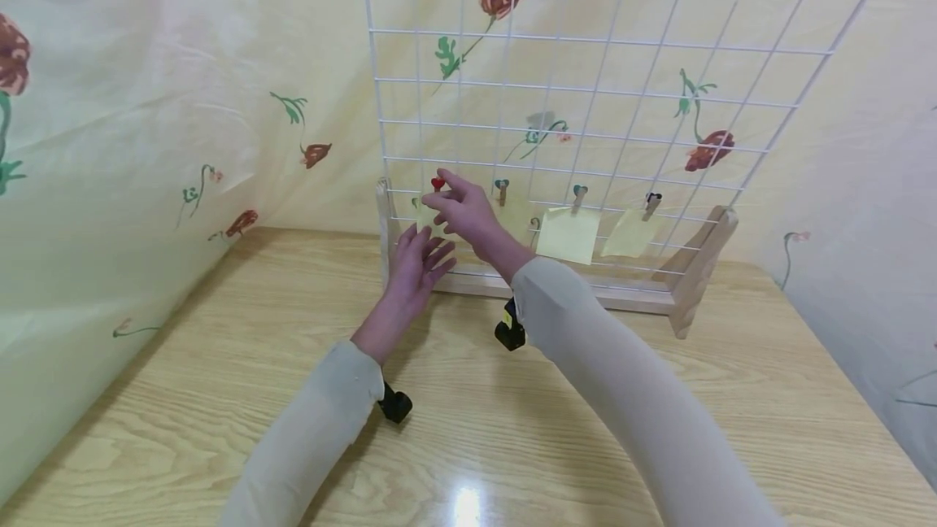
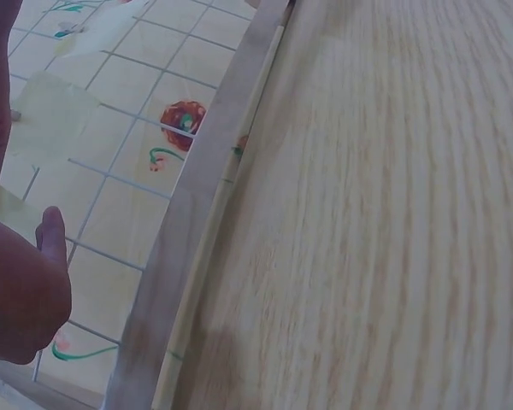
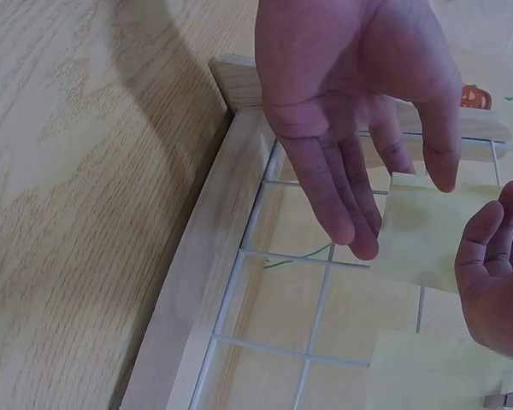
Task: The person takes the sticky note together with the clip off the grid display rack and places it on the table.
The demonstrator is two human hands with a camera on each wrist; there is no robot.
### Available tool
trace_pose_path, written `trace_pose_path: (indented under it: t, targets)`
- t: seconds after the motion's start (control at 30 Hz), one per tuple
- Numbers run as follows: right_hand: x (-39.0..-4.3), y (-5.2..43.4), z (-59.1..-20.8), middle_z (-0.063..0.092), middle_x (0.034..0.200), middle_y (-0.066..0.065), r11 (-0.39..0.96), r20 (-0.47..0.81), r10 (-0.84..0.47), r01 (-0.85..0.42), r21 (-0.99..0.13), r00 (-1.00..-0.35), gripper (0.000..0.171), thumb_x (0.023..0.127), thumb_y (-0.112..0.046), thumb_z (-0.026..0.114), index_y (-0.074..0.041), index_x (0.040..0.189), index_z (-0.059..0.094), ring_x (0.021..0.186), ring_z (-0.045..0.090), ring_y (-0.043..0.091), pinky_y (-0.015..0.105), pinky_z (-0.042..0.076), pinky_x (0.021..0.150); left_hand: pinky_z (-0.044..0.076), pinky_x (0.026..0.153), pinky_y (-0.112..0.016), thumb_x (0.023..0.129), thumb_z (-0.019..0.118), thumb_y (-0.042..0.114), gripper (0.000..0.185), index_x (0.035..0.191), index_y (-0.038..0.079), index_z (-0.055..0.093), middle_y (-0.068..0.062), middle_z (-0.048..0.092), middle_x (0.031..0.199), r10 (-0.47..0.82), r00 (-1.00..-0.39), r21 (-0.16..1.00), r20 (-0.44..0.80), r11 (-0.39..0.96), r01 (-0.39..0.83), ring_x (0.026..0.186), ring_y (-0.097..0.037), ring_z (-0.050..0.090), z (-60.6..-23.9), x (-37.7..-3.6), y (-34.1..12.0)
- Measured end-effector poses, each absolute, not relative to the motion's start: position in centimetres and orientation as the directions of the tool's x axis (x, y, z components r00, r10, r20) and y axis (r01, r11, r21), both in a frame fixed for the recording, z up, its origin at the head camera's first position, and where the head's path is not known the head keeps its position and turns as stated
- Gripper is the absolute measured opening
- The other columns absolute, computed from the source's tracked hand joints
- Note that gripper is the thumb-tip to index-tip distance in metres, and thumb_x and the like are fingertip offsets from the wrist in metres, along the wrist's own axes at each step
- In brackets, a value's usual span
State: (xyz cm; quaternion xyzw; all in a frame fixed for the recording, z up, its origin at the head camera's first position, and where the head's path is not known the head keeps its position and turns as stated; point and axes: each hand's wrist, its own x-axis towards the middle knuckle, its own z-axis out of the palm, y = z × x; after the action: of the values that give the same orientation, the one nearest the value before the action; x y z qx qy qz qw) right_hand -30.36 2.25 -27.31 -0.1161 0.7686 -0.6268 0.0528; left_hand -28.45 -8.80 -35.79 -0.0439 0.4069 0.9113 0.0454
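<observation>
Two hands are up at the white wire grid (image 1: pixel 586 63) standing in its wooden frame (image 1: pixel 695 267) on the table (image 1: pixel 220 348). Your right hand (image 1: pixel 464 210) pinches the red heart clip (image 1: pixel 437 183) at a grid wire. Your left hand (image 1: pixel 417 263) hangs just below, fingers straight and spread, at the yellow note (image 3: pixel 432 231); touching it or not, cannot tell. Probably clipping the note: keep its top edge level on the wire, press it flat with the left fingers (image 3: pixel 342 196), seat the clip square. Three more clipped notes (image 1: pixel 567 234) hang to the right.
</observation>
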Motion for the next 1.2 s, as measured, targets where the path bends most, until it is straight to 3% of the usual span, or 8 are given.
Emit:
trace_pose_path:
  t: [0.2, 0.5, 0.8, 1.03, 1.2]
  targets:
    - [-30.5, 1.7, -27.4, 0.063, 0.119, 0.008, 0.161, 0.035, -0.190, -0.066, -0.985, -0.981, 0.061, 0.095, -0.024, 0.062, -0.016, 0.149, 0.036, 0.094, 0.060, 0.026, 0.038, 0.053, 0.084, 0.046, 0.103, -0.041, 0.102, 0.048, 0.023, 0.058, 0.152, 0.019, 0.018, -0.008, 0.051, 0.109, 0.032, -0.992, 0.742, -0.118, -0.662, -0.110, 0.122, -0.033, 0.050, -35.8, -28.4, -8.8]
    - [-30.2, 1.0, -27.2, 0.069, 0.111, 0.007, 0.067, 0.021, -0.103, -0.028, -0.997, -0.994, 0.043, 0.098, -0.020, 0.057, -0.016, 0.141, 0.050, 0.072, 0.058, 0.014, 0.029, 0.051, 0.070, 0.054, 0.091, -0.034, 0.101, 0.049, 0.019, 0.050, 0.146, 0.021, 0.027, -0.008, 0.057, 0.105, -0.019, -0.989, 0.737, -0.149, -0.668, -0.099, 0.107, -0.026, 0.061, -35.8, -28.4, -8.6]
    - [-30.5, 1.3, -27.6, 0.071, 0.109, 0.007, 0.053, 0.031, -0.070, -0.034, -0.998, -0.997, 0.032, 0.101, -0.020, 0.051, -0.016, 0.132, 0.060, 0.070, 0.059, 0.013, 0.026, 0.049, 0.066, 0.052, 0.095, -0.037, 0.103, 0.045, 0.018, 0.038, 0.138, 0.019, 0.031, -0.008, 0.059, 0.099, -0.047, -0.983, 0.723, -0.179, -0.683, -0.099, 0.095, -0.022, 0.067, -35.9, -28.4, -8.4]
    - [-30.8, 1.3, -28.1, 0.071, 0.108, 0.007, 0.040, 0.051, -0.072, -0.054, -0.998, -0.996, 0.031, 0.101, -0.020, 0.051, -0.017, 0.131, 0.061, 0.068, 0.060, 0.012, 0.026, 0.049, 0.065, 0.053, 0.093, -0.035, 0.104, 0.041, 0.018, 0.030, 0.133, 0.016, 0.034, -0.012, 0.059, 0.108, -0.049, -0.986, 0.740, -0.161, -0.667, -0.088, 0.093, -0.021, 0.068, -35.9, -28.4, -8.4]
    - [-30.9, 1.3, -28.4, 0.071, 0.107, 0.008, 0.024, 0.075, -0.072, -0.077, -0.997, -0.995, 0.030, 0.100, -0.020, 0.052, -0.016, 0.129, 0.063, 0.066, 0.059, 0.012, 0.020, 0.046, 0.057, 0.055, 0.090, -0.034, 0.104, 0.041, 0.018, 0.025, 0.128, 0.015, 0.037, -0.012, 0.061, 0.104, -0.050, -0.986, 0.745, -0.161, -0.661, -0.088, 0.090, -0.020, 0.069, -35.9, -28.5, -8.5]
